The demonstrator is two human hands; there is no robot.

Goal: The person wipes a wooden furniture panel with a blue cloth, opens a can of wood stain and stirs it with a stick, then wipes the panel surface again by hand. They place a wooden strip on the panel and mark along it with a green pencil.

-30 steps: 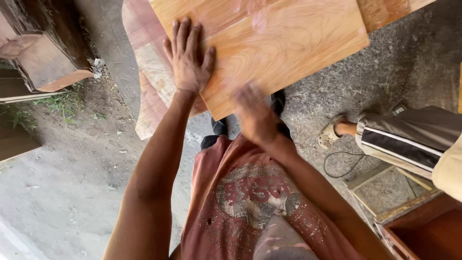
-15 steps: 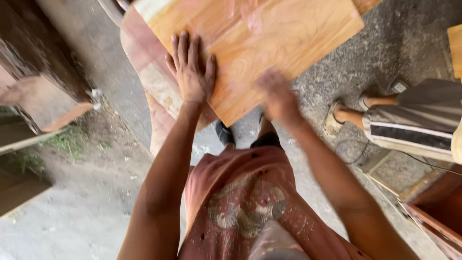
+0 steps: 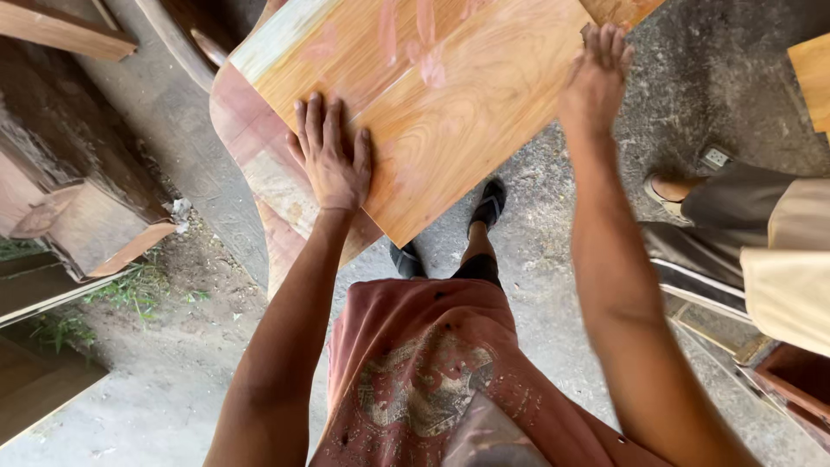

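We note a wooden board (image 3: 441, 95), light orange-brown with curved grain and pale pinkish streaks near its upper middle; one long edge on the left side shows a whitish band. It lies tilted in the upper half of the view, resting on a darker reddish slab (image 3: 251, 164) that sticks out beneath it at the left and lower left. The board's near corner points down toward our feet, above the concrete floor (image 3: 553, 207).

Our left hand (image 3: 333, 160) lies flat, palm down, fingers spread slightly, on the board close to its lower left edge. Our right hand (image 3: 596, 69) is at the board's right edge, fingers curled over it; whether the thumb grips underneath we cannot tell. The hands are well apart, the left open and pressing, the right hooked on the edge.

Board's top and upper right corner are cut off by the frame. What carries the slab is hidden. Our black shoes (image 3: 488, 203) show partly below the board, above a reddish printed shirt (image 3: 415, 380). At the right a second person's leg in dark shorts (image 3: 726, 216) and a sandalled foot (image 3: 670, 186) enter; the rest is out of frame. Weathered timber (image 3: 78, 199) and some grass (image 3: 130, 290) lie at the left.
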